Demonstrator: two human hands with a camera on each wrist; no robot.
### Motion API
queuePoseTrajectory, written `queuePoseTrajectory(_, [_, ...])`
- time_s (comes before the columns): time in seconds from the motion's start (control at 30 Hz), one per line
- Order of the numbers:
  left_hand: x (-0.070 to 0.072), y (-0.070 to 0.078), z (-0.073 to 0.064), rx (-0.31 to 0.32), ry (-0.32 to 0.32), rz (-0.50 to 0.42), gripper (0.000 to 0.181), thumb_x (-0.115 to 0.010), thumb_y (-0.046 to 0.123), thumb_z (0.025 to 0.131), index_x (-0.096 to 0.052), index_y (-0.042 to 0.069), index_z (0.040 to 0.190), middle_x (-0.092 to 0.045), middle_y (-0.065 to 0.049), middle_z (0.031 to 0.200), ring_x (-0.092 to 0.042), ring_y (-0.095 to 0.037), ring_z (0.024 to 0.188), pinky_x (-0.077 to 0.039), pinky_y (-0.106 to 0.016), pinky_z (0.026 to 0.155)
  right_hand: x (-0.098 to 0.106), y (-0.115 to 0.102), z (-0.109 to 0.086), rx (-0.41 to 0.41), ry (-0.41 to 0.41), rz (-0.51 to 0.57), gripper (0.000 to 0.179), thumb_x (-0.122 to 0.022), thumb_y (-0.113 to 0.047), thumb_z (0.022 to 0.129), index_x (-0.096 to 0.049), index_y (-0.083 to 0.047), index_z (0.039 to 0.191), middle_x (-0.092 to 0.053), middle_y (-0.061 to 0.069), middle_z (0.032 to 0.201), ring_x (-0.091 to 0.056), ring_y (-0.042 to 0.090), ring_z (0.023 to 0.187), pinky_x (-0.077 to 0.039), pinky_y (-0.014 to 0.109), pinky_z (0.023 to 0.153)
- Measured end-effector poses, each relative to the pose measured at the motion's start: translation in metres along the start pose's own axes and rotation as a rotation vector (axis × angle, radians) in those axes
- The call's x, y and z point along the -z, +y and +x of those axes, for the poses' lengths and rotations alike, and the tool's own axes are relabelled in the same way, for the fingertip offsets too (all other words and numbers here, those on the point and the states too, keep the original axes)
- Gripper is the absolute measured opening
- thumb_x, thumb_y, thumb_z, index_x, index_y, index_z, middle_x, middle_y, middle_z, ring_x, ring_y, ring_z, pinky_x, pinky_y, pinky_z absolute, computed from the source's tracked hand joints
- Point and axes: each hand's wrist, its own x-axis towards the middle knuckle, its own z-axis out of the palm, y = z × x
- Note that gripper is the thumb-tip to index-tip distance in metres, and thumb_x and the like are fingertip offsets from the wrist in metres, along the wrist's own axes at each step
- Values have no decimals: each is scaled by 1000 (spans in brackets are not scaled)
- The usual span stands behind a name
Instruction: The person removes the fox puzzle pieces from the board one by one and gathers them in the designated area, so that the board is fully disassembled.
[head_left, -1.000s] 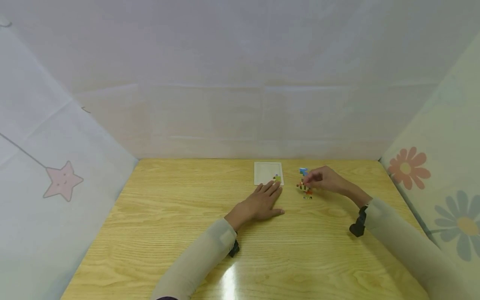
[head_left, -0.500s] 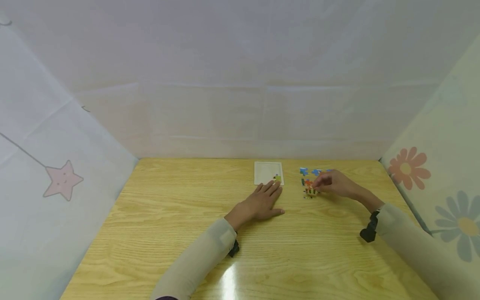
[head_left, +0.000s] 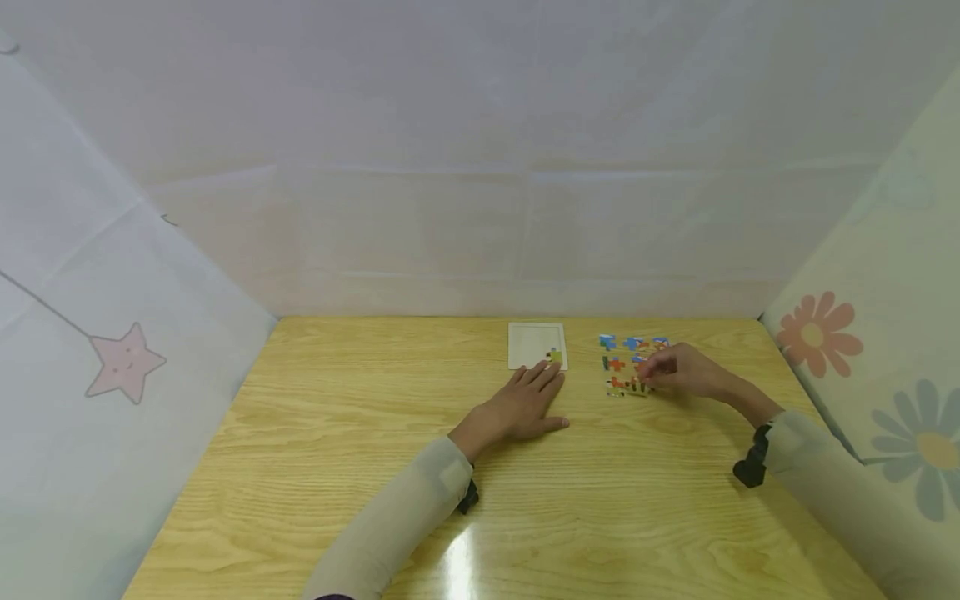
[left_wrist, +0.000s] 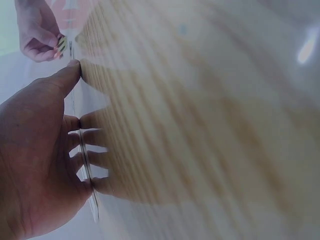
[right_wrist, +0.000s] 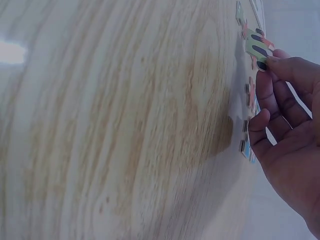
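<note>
My right hand [head_left: 686,371] pinches a jigsaw puzzle piece [right_wrist: 257,47] between thumb and fingers. The piece is green with dark stripes and some red, and it is held just above the table. Loose puzzle pieces [head_left: 616,364] lie in rows beneath and beside that hand, partly hidden by it. My left hand [head_left: 525,407] rests palm down, fingers spread, its fingertips at the near edge of a pale square puzzle tray [head_left: 531,342]. One green piece [head_left: 556,357] sits in the tray's near right corner. In the left wrist view, the left fingers [left_wrist: 75,162] touch the tray's edge.
The wooden table [head_left: 360,433] runs back to a pale cloth wall [head_left: 420,242]. More cloth, with a star [head_left: 126,362] at left and flowers [head_left: 821,333] at right, hangs along the sides. Loose pieces lie right of the tray.
My right hand has moved to the right over the loose pieces, still holding the striped puzzle piece, uncovering more pieces on the table. My left hand has stayed in place.
</note>
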Motion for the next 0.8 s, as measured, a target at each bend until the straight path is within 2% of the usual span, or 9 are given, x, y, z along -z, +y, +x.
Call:
queuePoseTrajectory(0.23, [1, 0, -2, -6, 4, 7, 85, -39, 64, 110, -15, 11, 172, -7, -9, 179, -6, -28, 165, -15, -52, 132, 1, 2, -2, 33, -28, -64, 8, -73, -3, 100, -79, -5, 104, -78, 11, 101, -73, 27, 86, -61, 32, 78])
queuePoseTrajectory(0.57, [0, -1, -2, -9, 7, 0, 85, -40, 64, 109, -16, 11, 171, -8, -9, 179, -6, -29, 165, -16, -52, 132, 1, 1, -2, 49, -37, -120, 10, -72, 3, 98, -78, -5, 102, -76, 7, 98, -71, 22, 82, -58, 30, 70])
queuePoseTrajectory(0.8, [-1, -2, -1, -1, 4, 6, 85, -38, 65, 109, -14, 12, 172, -6, -8, 179, -4, -27, 165, -14, -51, 132, -2, 0, -2, 69, -7, -135, 10, -73, 4, 96, -76, -4, 102, -75, 9, 95, -70, 19, 81, -57, 29, 69])
